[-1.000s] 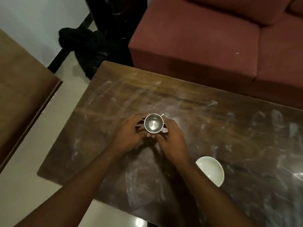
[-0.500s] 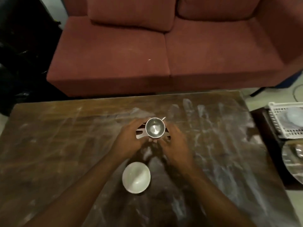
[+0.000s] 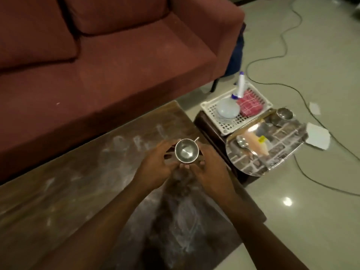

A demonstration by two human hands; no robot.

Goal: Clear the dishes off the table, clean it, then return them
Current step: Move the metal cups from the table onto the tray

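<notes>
A small steel cup (image 3: pixel 186 151) with a spoon handle sticking out at its upper right is held between both hands above the right part of the smeared wooden table (image 3: pixel 78 191). My left hand (image 3: pixel 155 168) wraps its left side and my right hand (image 3: pixel 210 172) its right side. To the right, on a low dark stool, stands a white plastic basket (image 3: pixel 229 123) with a pale bowl (image 3: pixel 228 110), a red checked cloth (image 3: pixel 250 105) and a spray bottle (image 3: pixel 240 85). Beside it lies a shiny steel plate (image 3: pixel 272 151) with a spoon (image 3: pixel 241 142) and a steel bowl (image 3: pixel 284 114).
A dark red sofa (image 3: pixel 97 65) runs along the table's far side. Black cables (image 3: pixel 292 36) snake over the tiled floor at the right, with white paper pieces (image 3: pixel 317 135) near the steel plate. The table's right edge ends just past my right hand.
The view has swung to the right, bringing the stool, basket and steel plate fully into sight. The white bowl on the table has left the frame. Both hands still hold the steel cup.
</notes>
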